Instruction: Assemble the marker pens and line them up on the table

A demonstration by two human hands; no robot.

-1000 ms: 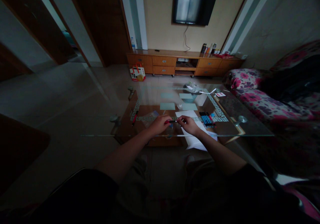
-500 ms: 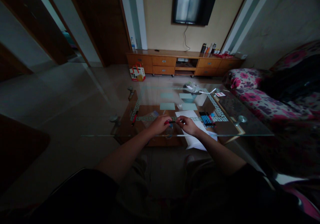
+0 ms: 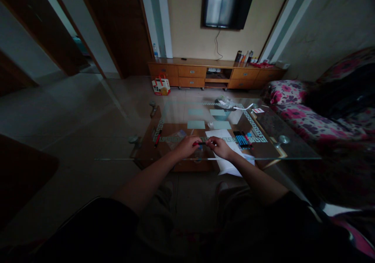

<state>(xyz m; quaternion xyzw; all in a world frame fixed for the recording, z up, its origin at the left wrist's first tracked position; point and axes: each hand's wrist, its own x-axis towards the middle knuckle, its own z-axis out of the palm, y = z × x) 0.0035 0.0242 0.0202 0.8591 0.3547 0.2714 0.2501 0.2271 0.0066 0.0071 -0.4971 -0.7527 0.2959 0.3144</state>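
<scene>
Between both hands, above the near edge of the glass table (image 3: 178, 158), is a red and black pen (image 3: 202, 143) held lengthwise. My left hand (image 3: 187, 146) is closed on its red end. The fingers of my right hand (image 3: 220, 147) pinch the dark end; the very tip is covered by them. Right of my hands lies a row of several blue pens (image 3: 241, 139) with black ends, a red one beside them. Another red and black pen (image 3: 157, 138) lies alone at the left. White paper (image 3: 228, 165) shows beneath my right hand and forearm.
A bin with a clear plastic bag (image 3: 225, 102) shows past the table's far side. A white strip (image 3: 243, 107) and a red and white card (image 3: 258, 111) lie at the back right. A flowered sofa (image 3: 310, 116) stands at the right; a paper bag (image 3: 161, 86) is on the floor.
</scene>
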